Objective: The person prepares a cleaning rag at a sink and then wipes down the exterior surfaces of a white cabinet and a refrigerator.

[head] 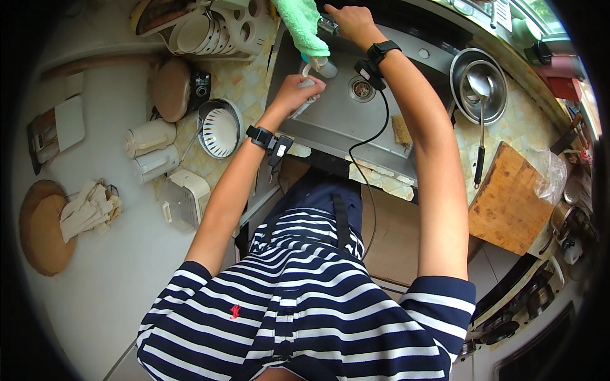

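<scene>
My left hand is closed around a pale grey-white object over the left side of the stainless steel sink. What exactly it is cannot be made out. My right hand is at the metal faucet at the sink's far edge, one finger stretched out; its grip is partly hidden. Between the hands hangs a light green towel. Below the towel's end, a whitish container stands near the drain strainer. A brown sponge lies at the right of the basin.
Right of the sink are nested metal bowls with a ladle, and a wooden cutting board. Stacked bowls, a dish rack and a white pitcher stand left. A black cable trails from my right wrist across the sink.
</scene>
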`<state>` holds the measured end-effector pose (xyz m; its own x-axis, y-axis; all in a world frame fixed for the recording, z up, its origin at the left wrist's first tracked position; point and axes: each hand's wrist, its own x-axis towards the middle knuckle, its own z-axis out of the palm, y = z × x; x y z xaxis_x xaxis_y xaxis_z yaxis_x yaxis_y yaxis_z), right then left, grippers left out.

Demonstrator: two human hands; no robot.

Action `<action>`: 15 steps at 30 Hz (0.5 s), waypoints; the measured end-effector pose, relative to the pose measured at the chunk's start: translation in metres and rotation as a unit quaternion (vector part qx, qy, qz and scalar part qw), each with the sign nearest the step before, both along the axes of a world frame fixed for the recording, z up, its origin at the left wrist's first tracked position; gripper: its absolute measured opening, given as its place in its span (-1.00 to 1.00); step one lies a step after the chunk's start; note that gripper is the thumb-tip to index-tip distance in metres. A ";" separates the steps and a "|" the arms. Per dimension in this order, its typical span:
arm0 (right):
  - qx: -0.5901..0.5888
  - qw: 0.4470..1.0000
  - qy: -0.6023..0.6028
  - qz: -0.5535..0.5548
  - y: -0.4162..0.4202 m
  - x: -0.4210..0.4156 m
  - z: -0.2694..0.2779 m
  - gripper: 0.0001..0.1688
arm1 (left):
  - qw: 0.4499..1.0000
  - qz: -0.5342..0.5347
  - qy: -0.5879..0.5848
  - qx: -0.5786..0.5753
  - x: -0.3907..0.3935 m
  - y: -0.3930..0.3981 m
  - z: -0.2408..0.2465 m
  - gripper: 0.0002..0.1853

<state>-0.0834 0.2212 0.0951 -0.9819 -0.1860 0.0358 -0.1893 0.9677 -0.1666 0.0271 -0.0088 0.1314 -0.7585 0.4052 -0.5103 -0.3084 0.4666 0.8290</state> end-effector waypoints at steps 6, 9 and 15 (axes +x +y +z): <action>0.105 0.994 -0.001 -0.038 0.007 0.024 -0.021 -0.43 | 1.000 -0.016 -0.016 0.006 -0.015 0.017 0.000 -0.73; 0.084 0.993 -0.062 -0.057 0.006 0.044 -0.008 -0.32 | 0.998 0.010 -0.054 0.017 -0.014 0.019 -0.002 -0.71; -0.175 0.950 -0.062 -0.250 0.032 0.107 0.015 -0.37 | 0.997 -0.058 -0.017 0.049 -0.030 0.023 -0.003 -0.64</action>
<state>0.0240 0.2531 0.1098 -0.9448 0.3074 -0.1132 0.3224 0.8120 -0.4865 -0.0025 0.0143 0.1285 -0.6865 0.5387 -0.4884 -0.2854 0.4180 0.8624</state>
